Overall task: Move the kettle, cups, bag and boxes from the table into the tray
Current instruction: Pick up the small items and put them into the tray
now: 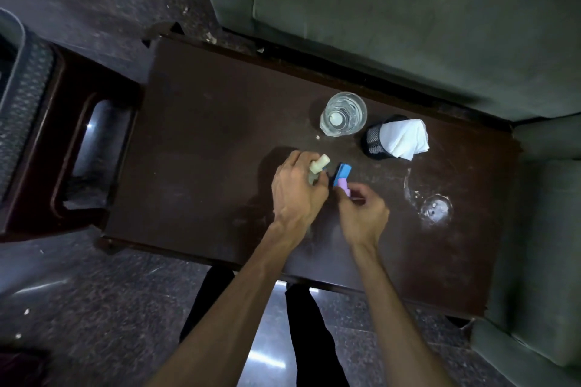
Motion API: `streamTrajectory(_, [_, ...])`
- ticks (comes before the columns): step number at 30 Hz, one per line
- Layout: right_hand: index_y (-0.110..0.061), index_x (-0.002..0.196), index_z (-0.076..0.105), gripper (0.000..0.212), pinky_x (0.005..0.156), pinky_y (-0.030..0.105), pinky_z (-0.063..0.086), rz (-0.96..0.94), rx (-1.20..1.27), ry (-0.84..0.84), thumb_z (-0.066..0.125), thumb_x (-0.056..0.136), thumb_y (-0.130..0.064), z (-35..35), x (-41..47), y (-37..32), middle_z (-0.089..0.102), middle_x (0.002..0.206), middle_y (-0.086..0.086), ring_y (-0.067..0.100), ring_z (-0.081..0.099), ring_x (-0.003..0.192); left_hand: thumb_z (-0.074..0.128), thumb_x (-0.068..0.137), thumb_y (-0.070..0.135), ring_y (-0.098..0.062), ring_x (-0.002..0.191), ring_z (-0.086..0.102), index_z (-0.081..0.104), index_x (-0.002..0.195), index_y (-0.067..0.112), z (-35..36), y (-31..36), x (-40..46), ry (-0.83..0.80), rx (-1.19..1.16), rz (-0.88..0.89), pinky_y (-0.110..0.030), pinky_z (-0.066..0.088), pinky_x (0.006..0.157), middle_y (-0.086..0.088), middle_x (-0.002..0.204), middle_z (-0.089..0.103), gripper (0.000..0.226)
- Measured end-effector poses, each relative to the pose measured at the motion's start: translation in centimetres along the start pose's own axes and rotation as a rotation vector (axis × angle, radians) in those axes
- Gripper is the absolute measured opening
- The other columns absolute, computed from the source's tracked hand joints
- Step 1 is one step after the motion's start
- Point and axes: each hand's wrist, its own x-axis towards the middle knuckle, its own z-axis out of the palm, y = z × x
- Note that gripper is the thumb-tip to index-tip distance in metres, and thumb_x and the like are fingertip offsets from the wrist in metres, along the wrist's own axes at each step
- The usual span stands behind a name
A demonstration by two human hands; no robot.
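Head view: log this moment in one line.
left hand: gripping cream object | right hand: holding blue-pink box | glass: on table

We find no text, label, brand, number or sign that can be read anywhere in this view. The blue and pink box (pixel 436 178) held between the two grips shows only plain colour, and any print on it is too small and blurred for us to make out. The clear glass (pixel 343 113) and the black mesh cup (pixel 377 139) on the bench beyond the grips carry no marking that we can tell.
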Motion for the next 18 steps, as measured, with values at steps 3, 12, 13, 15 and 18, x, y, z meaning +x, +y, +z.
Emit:
streamTrajectory(3, [-0.024,0.086,0.079,0.018,0.063,0.012,0.049,-0.066,0.126,-0.09,0.076,0.092,-0.04,1.9,-2.0,-3.9,0.074,0.07,-0.01,-0.002,0.066,0.065,0.074,0.078,0.016,-0.02,0.083,0.07,0.073,0.103,0.019,-3.2,-1.0,0.6,0.099,-0.093,-0.072,-0.037,0.056,0.078,0.005,0.102,0.073,0.026])
streamTrajectory(12, [-0.029,0.094,0.078,0.018,0.07,0.017,0.054,-0.313,0.226,-0.344,0.074,0.093,-0.046,11.9,-8.3,-17.5,0.076,0.088,-0.013,0.003,0.071,0.079,0.077,0.082,0.015,-0.007,0.082,0.067,0.072,0.105,0.021,-18.2,-6.6,4.0,0.415,-0.263,-0.105,-0.027,0.057,0.075,0.011,0.098,0.069,0.023])
streamTrajectory(13, [-0.03,0.094,0.078,0.017,0.069,0.016,0.054,-0.358,0.22,-0.378,0.074,0.093,-0.046,13.4,-9.7,-19.4,0.074,0.089,-0.011,0.004,0.071,0.079,0.077,0.083,0.016,-0.006,0.084,0.067,0.072,0.105,0.02,-20.6,-7.7,4.3,0.467,-0.263,-0.107,-0.024,0.056,0.076,0.011,0.099,0.069,0.023])
streamTrajectory(15, [-0.029,0.094,0.078,0.014,0.067,0.019,0.056,-0.439,0.214,-0.447,0.074,0.094,-0.042,16.3,-12.7,-23.1,0.072,0.089,-0.01,0.006,0.07,0.078,0.077,0.083,0.017,-0.006,0.086,0.067,0.072,0.105,0.021,-25.3,-9.9,4.8,0.577,-0.259,-0.129,-0.021,0.055,0.077,0.01,0.099,0.07,0.023])
streamTrajectory(18, [-0.024,0.094,0.079,0.01,0.074,0.034,0.061,-0.555,0.205,-0.523,0.076,0.093,-0.033,20.1,-17.0,-27.7,0.073,0.088,-0.009,0.008,0.071,0.076,0.076,0.082,0.017,-0.009,0.085,0.069,0.072,0.103,0.018,-31.5,-12.9,5.2,0.725,-0.273,-0.153,-0.02,0.054,0.079,0.005,0.095,0.072,0.021])
